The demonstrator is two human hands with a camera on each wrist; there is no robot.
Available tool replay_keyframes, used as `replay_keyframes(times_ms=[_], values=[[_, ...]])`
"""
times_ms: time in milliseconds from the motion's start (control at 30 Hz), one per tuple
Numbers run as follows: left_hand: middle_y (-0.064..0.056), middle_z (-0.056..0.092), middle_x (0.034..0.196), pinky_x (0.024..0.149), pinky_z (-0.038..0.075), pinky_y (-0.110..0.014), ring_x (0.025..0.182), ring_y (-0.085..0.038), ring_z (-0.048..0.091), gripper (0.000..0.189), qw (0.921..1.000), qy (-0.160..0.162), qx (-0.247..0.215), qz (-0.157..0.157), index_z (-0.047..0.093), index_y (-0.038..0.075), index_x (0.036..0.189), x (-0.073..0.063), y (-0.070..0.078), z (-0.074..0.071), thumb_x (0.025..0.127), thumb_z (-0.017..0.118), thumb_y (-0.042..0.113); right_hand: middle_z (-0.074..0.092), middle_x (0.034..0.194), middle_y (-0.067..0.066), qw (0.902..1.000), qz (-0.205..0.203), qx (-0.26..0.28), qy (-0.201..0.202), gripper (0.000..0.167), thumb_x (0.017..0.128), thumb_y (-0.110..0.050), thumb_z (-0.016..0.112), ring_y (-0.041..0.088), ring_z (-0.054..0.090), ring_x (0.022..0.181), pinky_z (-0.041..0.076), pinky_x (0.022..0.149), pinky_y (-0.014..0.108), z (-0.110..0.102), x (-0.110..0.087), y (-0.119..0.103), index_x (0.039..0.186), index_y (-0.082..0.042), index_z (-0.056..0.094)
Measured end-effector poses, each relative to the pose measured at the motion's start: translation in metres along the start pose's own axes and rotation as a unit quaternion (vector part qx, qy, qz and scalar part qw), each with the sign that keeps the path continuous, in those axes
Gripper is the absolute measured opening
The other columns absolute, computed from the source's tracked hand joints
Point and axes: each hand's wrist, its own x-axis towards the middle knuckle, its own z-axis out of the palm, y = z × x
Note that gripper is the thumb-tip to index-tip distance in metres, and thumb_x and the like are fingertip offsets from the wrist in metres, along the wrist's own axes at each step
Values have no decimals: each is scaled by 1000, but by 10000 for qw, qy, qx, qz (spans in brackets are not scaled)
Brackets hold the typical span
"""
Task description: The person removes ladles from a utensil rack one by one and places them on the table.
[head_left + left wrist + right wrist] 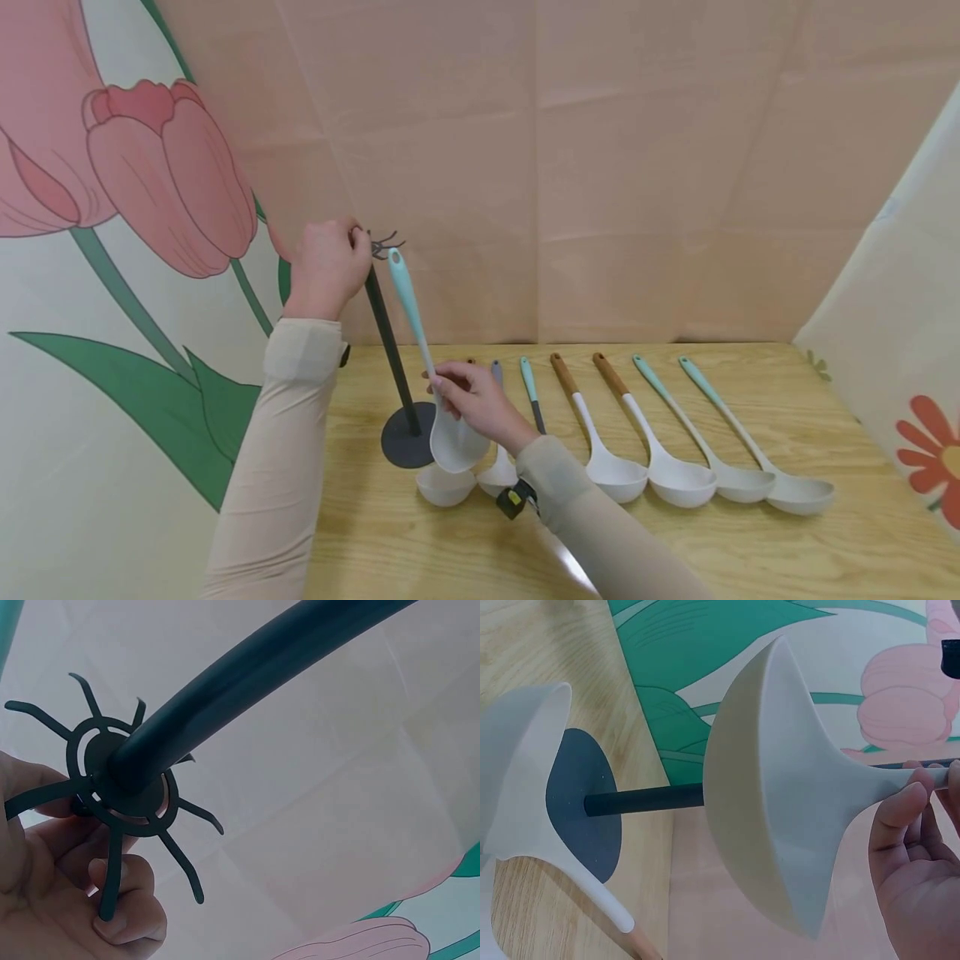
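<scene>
My left hand grips the top of a black utensil stand. In the left wrist view its fingers curl about the ring of thin hooks. My right hand pinches the white shank of a ladle with a mint handle. That ladle hangs upright beside the pole, bowl down, with its handle's holed end close to the hooks. In the right wrist view the ladle's white bowl covers part of the pole. The stand's round base rests on the wooden table.
Several ladles lie in a row to the right, including a brown-handled ladle and a mint-handled ladle. Another white bowl sits by the base. The table meets a pink backdrop; a tulip-printed sheet stands left.
</scene>
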Motion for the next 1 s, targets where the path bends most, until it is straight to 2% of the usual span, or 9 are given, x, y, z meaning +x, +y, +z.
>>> replay_keyframes(times_ms=[300,800,1000], values=[[-16,68,85,57,45,-38,66,-28,59,37,9999,-94,-5,-62,70,2,98,0,-1,0,102,37,20,67,92,7,10000,34,49,51,26,104,-10,52,22,52,66,47,58,28,-3,-3,1,122,2,67],[-14,67,85,57,45,-37,67,-28,59,39,9995,-219,64,-198,69,3,96,1,0,0,102,36,23,65,89,6,9999,37,-30,151,25,104,-10,52,22,51,64,47,57,28,-12,-12,9,120,1,67],[-14,68,88,58,46,-38,69,-29,60,39,9992,-286,67,-252,70,3,100,1,1,-1,103,36,23,65,93,25,9997,128,-100,171,25,104,-12,51,22,52,65,48,58,31,-19,-19,10,121,0,66]])
